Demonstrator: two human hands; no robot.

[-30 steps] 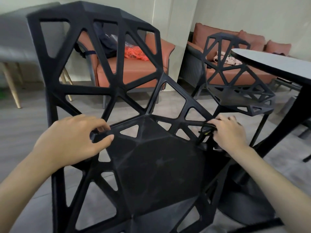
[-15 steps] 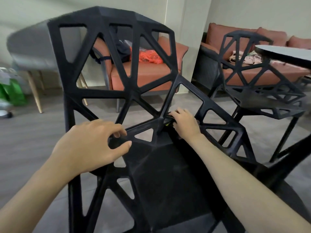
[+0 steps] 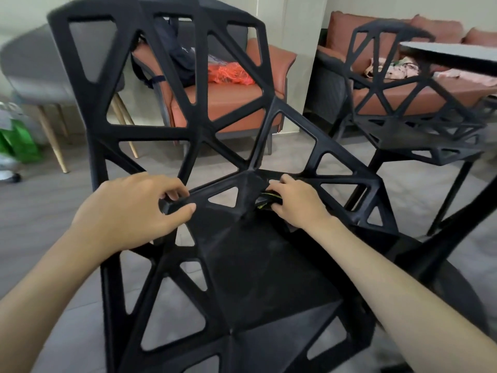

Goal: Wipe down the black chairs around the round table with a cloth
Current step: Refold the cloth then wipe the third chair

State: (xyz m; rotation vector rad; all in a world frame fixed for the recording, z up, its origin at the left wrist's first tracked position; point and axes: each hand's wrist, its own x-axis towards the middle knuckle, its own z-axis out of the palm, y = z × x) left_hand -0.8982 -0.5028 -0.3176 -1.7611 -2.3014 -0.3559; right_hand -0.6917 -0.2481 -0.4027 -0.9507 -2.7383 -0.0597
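Observation:
A black lattice chair [image 3: 258, 270] with triangular cut-outs fills the middle of the view, its back toward the left. My left hand [image 3: 134, 211] grips a strut at the seat's left rear edge, thumb under and fingers over it. My right hand [image 3: 293, 203] holds a dark cloth [image 3: 265, 201] with a yellow-green edge, bunched under the fingers, and presses it on the seat where it meets the backrest. A second black lattice chair [image 3: 419, 122] stands at the right, next to the round table [image 3: 451, 56].
The table's dark pedestal leg [image 3: 457, 232] slants down at the right, close to the chair. An orange armchair [image 3: 228, 103] with a dark bag and orange netting stands behind. A grey chair [image 3: 32, 74] and a green bag [image 3: 18, 144] are at the left. Grey floor all around.
My right hand has slid the cloth leftward from the chair's right edge to the seat's rear centre. My left hand keeps its grip on the strut. The view has swung left.

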